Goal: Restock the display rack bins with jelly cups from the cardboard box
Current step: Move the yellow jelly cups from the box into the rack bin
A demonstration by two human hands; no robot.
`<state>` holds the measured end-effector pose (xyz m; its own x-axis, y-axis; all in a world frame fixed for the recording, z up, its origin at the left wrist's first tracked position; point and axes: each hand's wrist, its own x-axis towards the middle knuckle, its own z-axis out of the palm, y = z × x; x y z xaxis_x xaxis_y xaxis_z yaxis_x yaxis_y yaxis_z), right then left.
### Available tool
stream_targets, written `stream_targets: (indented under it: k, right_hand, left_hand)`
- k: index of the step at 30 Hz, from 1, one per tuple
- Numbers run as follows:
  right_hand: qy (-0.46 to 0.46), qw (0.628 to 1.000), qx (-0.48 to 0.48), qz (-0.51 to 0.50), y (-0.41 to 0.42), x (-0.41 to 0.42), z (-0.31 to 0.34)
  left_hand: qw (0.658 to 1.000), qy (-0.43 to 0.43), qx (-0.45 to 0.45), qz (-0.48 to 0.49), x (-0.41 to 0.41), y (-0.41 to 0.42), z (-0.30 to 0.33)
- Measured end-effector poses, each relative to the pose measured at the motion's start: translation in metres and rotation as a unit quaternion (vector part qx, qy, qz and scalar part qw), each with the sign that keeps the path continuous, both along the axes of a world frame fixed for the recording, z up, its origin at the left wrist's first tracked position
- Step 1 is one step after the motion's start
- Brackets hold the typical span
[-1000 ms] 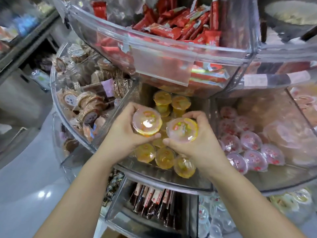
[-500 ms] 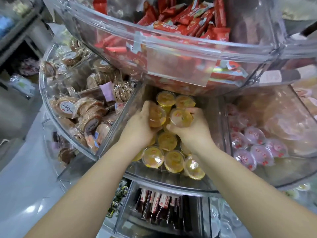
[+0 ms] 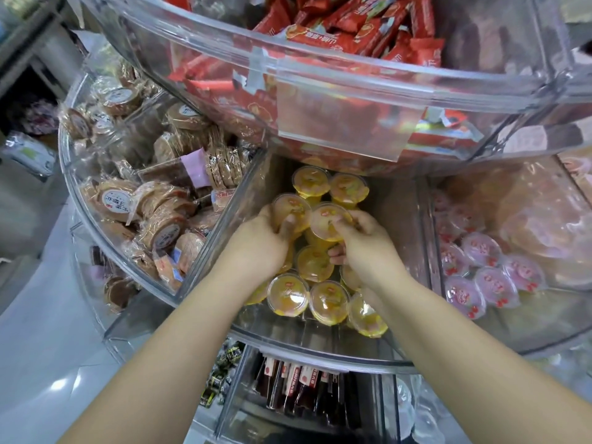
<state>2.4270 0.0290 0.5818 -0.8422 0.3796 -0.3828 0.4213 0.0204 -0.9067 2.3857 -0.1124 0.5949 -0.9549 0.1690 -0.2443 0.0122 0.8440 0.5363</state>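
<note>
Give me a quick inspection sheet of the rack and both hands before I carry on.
Surface: clear middle bin, partly filled with yellow jelly cups.
Job's things: one jelly cup in the left hand, another cup in the right hand, both inside the bin. Cardboard box: nothing seen.
Clutter: nothing seen.
Grippers: both hands hold cups.
Cables: nothing seen.
Surroundings: wrapped round cakes left, pink cups right, red packets above, dark sticks below.

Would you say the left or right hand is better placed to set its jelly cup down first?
Probably left: the left hand holds its cup beside a gap by the divider; the right hand's cup sits above others.
</note>
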Motion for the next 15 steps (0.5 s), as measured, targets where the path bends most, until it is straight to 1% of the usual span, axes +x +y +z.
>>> stream_targets:
  k: [1, 3, 4, 6, 8, 11, 12, 13, 15]
  right_hand:
    - [0.0, 1.0, -0.02, -0.011, 0.001, -0.001, 0.0]
    - [0.005, 0.998, -0.055, -0.024, 0.002, 0.0, -0.001]
    - [0.008, 0.997, -0.071, -0.028, 0.002, 0.0, -0.002]
    - [0.014, 0.994, -0.097, -0.038, 0.001, 0.002, -0.002]
    - [0.023, 0.992, -0.114, -0.054, -0.001, 0.001, -0.001]
    - [0.038, 0.99, -0.118, -0.062, -0.003, -0.004, 0.0]
    - [0.043, 0.991, -0.115, -0.061, -0.004, -0.005, 0.001]
    - [0.049, 0.991, -0.108, -0.058, -0.004, -0.006, 0.001]
    - [0.052, 0.992, -0.1, -0.056, -0.005, -0.006, 0.001]
  left_hand:
    - [1.0, 0.021, -0.012, -0.005, 0.001, 0.001, -0.001]
    - [0.999, 0.041, -0.005, -0.009, 0.002, 0.0, -0.002]
    - [0.999, 0.032, 0.022, -0.004, 0.002, -0.001, -0.002]
    - [0.988, -0.028, 0.146, 0.037, 0.0, -0.001, 0.0]
    - [0.954, -0.1, 0.267, 0.09, -0.003, 0.0, 0.002]
    - [0.897, -0.188, 0.377, 0.134, -0.006, -0.002, 0.003]
    - [0.888, -0.2, 0.394, 0.133, -0.004, -0.006, 0.004]
    - [0.885, -0.2, 0.4, 0.126, 0.0, -0.01, 0.004]
    - [0.893, -0.189, 0.393, 0.11, 0.01, -0.02, 0.004]
